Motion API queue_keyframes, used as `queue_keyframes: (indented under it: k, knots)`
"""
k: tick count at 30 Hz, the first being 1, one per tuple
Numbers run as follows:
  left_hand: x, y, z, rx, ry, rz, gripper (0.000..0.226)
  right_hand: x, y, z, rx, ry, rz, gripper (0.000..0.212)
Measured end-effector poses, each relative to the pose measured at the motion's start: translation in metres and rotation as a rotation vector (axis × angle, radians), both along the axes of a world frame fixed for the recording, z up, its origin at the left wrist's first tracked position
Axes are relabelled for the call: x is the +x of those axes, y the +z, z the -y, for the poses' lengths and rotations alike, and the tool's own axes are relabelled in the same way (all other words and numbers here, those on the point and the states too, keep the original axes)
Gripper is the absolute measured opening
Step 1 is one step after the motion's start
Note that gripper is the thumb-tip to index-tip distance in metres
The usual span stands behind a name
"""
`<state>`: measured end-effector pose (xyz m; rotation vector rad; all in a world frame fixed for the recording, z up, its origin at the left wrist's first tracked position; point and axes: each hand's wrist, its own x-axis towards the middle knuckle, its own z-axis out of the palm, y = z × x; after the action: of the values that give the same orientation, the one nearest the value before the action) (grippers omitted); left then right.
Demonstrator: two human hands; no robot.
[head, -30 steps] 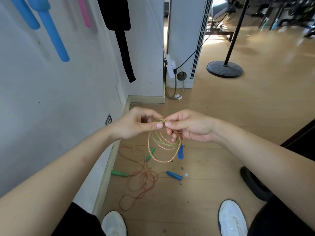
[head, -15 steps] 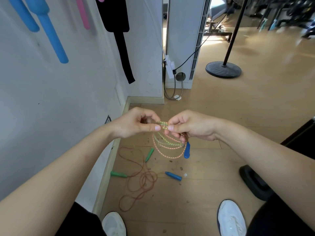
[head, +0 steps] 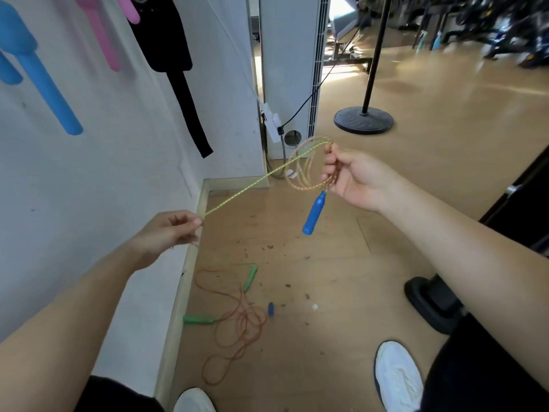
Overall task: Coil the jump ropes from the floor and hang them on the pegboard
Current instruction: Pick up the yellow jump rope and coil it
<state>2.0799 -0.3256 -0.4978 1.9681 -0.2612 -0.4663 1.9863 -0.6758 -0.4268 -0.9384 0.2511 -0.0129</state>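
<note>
half a second back both hands were meeting at the coil; now i'm watching them drawing apart. the left hand [head: 169,230] is pinching a taut strand [head: 252,185] low by the wall, and the right hand [head: 356,179] is curling round the small coil [head: 306,165], lifting it farther and to the right. i'm reading this as slack being pulled through before another wrap, so this jump rope is being held in the air, only part coiled. its cord is looking thin, braided and speckled yellow-green and pink; a smooth tapered blue handle [head: 314,214] is dangling under the coil. the red rope [head: 237,322] is lying in loose loops on the wooden floor, with its green handles [head: 250,278] beside it.
</note>
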Motion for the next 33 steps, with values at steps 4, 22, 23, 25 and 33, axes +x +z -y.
queue_keyframes:
  k: [4, 22, 23, 25, 33]
  knots:
    - [0.014, -0.013, -0.014, -0.002, 0.175, 0.017, 0.009, 0.008, -0.001, 0.01, 0.083, -0.183, -0.034, 0.025]
    - [-0.041, 0.053, 0.06, 0.037, -0.282, 0.31, 0.01, 0.002, -0.028, -0.02, -0.561, 0.011, 0.01, 0.019]
    - [-0.044, 0.054, 0.063, 0.009, -0.294, 0.301, 0.01, 0.001, -0.03, -0.025, -0.581, 0.042, 0.013, 0.019]
    - [-0.05, 0.056, 0.068, -0.042, -0.32, 0.288, 0.011, -0.002, -0.036, -0.037, -0.595, 0.117, 0.008, 0.019]
    - [-0.052, 0.051, 0.077, -0.121, -0.244, 0.291, 0.011, -0.013, -0.042, -0.073, -0.386, 0.361, 0.018, 0.016]
